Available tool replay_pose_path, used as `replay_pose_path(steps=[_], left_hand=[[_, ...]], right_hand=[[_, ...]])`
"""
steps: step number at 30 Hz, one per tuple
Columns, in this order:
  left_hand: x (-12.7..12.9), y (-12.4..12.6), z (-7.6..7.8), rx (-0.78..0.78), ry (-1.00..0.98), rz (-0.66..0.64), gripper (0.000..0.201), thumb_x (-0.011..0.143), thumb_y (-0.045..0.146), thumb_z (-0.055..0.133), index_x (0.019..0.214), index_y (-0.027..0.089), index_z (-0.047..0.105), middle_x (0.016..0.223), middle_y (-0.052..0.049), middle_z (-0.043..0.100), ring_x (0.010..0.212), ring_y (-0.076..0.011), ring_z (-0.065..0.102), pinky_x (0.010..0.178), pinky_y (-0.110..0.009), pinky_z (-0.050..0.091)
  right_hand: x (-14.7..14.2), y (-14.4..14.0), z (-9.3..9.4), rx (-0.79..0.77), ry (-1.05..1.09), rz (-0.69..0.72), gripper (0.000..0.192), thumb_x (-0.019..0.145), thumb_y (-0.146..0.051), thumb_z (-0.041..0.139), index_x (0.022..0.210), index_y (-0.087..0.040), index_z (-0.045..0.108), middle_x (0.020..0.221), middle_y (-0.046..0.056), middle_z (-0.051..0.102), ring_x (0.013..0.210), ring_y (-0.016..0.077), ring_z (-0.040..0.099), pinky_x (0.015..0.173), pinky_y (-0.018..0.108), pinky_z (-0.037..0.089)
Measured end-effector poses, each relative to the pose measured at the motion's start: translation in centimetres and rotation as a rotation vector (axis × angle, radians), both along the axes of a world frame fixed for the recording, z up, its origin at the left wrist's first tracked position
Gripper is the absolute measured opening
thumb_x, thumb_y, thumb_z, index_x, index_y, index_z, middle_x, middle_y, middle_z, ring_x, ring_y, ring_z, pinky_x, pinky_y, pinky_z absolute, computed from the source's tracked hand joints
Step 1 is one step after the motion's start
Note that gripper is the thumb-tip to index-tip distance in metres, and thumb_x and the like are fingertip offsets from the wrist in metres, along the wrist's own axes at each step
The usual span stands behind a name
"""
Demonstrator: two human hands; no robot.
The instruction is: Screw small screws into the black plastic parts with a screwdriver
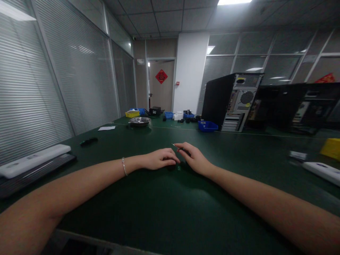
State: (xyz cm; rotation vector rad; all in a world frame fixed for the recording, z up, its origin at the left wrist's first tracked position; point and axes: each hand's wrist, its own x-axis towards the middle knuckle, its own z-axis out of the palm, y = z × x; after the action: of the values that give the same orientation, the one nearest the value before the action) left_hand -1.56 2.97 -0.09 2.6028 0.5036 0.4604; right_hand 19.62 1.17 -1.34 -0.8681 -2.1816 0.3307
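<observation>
My right hand (193, 157) is closed around a thin, pointed metal tool (175, 146). Its bright tip sticks out past the fingers to the left; the rest is hidden, so its kind does not show. Just left of it, my left hand (160, 158) lies low over the green tabletop (148, 209), fingers curled together and pointing right. What those fingers hold, if anything, is too small and dark to make out. A tiny greenish piece (179, 168) lies on the table just below the gap between both hands.
At the left lies a white-and-black long device (39, 161), with a dark tool (89, 141) beyond it. Further back are a metal bowl (139, 122), a white paper (106, 128), a blue bin (208, 126) and a computer tower (231, 102). A yellow bin (330, 148) stands right.
</observation>
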Motion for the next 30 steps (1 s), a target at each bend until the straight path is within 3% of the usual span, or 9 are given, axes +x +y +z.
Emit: replay_pose_path(steps=[4, 9, 13, 16, 21, 26, 30], left_hand=[[-0.4, -0.1, 0.2, -0.056, -0.012, 0.079, 0.034, 0.090, 0.039, 0.042, 0.114, 0.021, 0.058, 0.106, -0.007, 0.054, 0.096, -0.0179, 0.052, 0.083, -0.027, 0.041], [-1.1, -0.5, 1.0, -0.095, 0.078, 0.085, 0.048, 0.072, 0.045, 0.066, 0.113, 0.023, 0.057, 0.111, -0.007, 0.049, 0.098, -0.0208, 0.049, 0.078, -0.028, 0.042], [-1.5, -0.2, 1.0, -0.146, 0.052, 0.098, 0.044, 0.072, 0.043, 0.066, 0.109, 0.022, 0.059, 0.106, -0.005, 0.049, 0.092, -0.0187, 0.050, 0.076, -0.028, 0.042], [-1.8, 0.3, 0.8, -0.194, 0.002, 0.161, 0.045, 0.072, 0.041, 0.067, 0.111, 0.021, 0.058, 0.105, -0.005, 0.050, 0.091, -0.0181, 0.049, 0.074, -0.027, 0.043], [-2.2, 1.1, 0.4, -0.275, -0.068, 0.210, 0.045, 0.072, 0.038, 0.067, 0.112, 0.021, 0.057, 0.105, -0.004, 0.051, 0.088, -0.0165, 0.049, 0.075, -0.028, 0.043], [-2.2, 1.2, 0.4, -0.345, -0.114, 0.203, 0.046, 0.072, 0.034, 0.068, 0.114, 0.020, 0.056, 0.101, -0.005, 0.055, 0.087, -0.0164, 0.051, 0.075, -0.029, 0.043], [-2.1, 1.2, 0.3, -0.450, -0.177, 0.198, 0.045, 0.072, 0.029, 0.068, 0.114, 0.019, 0.056, 0.099, -0.005, 0.057, 0.086, -0.0159, 0.053, 0.076, -0.030, 0.043]], right_hand=[[0.2, -0.2, 0.5, -0.020, -0.010, -0.022, 0.031, 0.090, -0.022, 0.043, 0.120, -0.021, 0.054, 0.099, 0.006, 0.058, 0.091, 0.0170, 0.055, 0.082, 0.032, 0.043], [0.8, -0.4, 1.8, -0.142, -0.123, -0.067, 0.027, 0.083, -0.029, 0.057, 0.107, -0.018, 0.060, 0.100, 0.006, 0.061, 0.087, 0.0179, 0.056, 0.077, 0.031, 0.044], [1.0, -0.7, 2.9, -0.328, -0.338, 0.009, 0.030, 0.075, -0.038, 0.064, 0.097, -0.019, 0.065, 0.083, 0.002, 0.063, 0.069, 0.0152, 0.057, 0.059, 0.025, 0.044], [1.2, -0.9, 3.7, -0.386, -0.388, 0.067, 0.036, 0.070, -0.043, 0.068, 0.098, -0.020, 0.066, 0.084, 0.002, 0.063, 0.069, 0.0154, 0.058, 0.056, 0.024, 0.043], [1.3, -1.2, 3.8, -0.402, -0.384, 0.066, 0.040, 0.063, -0.046, 0.072, 0.094, -0.022, 0.067, 0.087, 0.003, 0.063, 0.073, 0.0181, 0.058, 0.057, 0.025, 0.043], [0.9, -1.6, 3.2, -0.367, -0.415, 0.088, 0.027, 0.069, -0.038, 0.070, 0.092, -0.024, 0.068, 0.093, 0.003, 0.063, 0.085, 0.0207, 0.057, 0.067, 0.028, 0.044], [0.6, -2.0, 3.2, -0.393, -0.426, 0.089, 0.025, 0.072, -0.035, 0.066, 0.094, -0.022, 0.067, 0.091, 0.003, 0.063, 0.078, 0.0179, 0.058, 0.063, 0.026, 0.044]])
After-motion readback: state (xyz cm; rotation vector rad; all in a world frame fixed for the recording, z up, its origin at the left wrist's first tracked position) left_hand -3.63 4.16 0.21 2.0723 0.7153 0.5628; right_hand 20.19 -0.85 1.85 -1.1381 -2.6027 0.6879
